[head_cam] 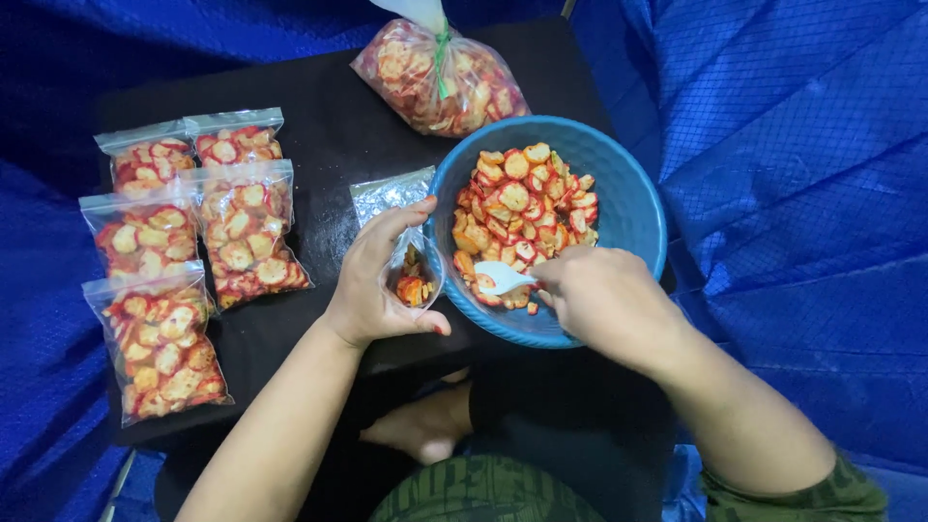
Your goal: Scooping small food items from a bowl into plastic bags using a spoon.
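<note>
Firmly, the right hand (604, 300) is curled around the handle of a white spoon (503, 278), whose bowl lies on the chips (522, 222) at the near side of the blue bowl (638, 208). The left hand (382, 280) pinches a small clear bag (411, 266) between thumb and fingers, holding its mouth just beside the bowl's left rim; a few chips sit at the bottom of it. The bowl stands at the near right corner of the black table (329, 126), partly over the edge. A large tied bag (440, 82) of chips lies at the far edge, just behind the bowl. Five filled bags (184, 261) lie flat in a cluster along the left edge, some overlapping. Blue tarp (802, 145) surrounds the table.
</note>
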